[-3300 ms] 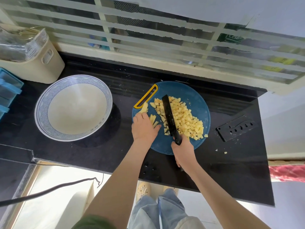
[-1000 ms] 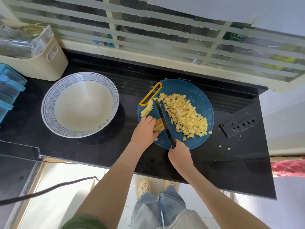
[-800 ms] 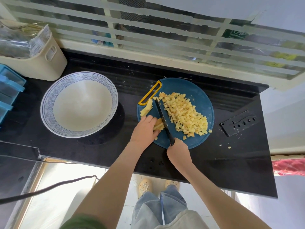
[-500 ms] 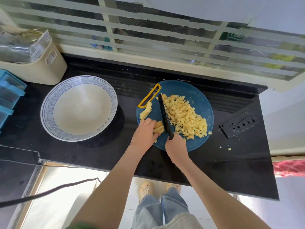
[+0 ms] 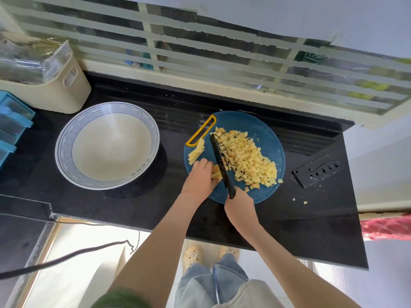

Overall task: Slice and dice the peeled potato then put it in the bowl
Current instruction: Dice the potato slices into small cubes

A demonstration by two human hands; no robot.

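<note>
Knife (image 5: pixel 219 161) has returned to chopping; right grip (image 5: pixel 239 210) clasps it, left grip (image 5: pixel 201 177) holds strips (image 5: pixel 216 174) at the board's (image 5: pixel 262 130) eight o'clock; more remain.

The knife's (image 5: pixel 219 156) handle is hidden inside the right hand (image 5: pixel 239 207); strips (image 5: pixel 216 172) lie half under the left hand (image 5: pixel 200 177).

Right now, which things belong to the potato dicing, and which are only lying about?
For the job: knife, potato strips, diced potato, blue cutting board, bowl, left hand, right hand.
Lying about: black knife sheath, cream basket, blue drawers.
</note>
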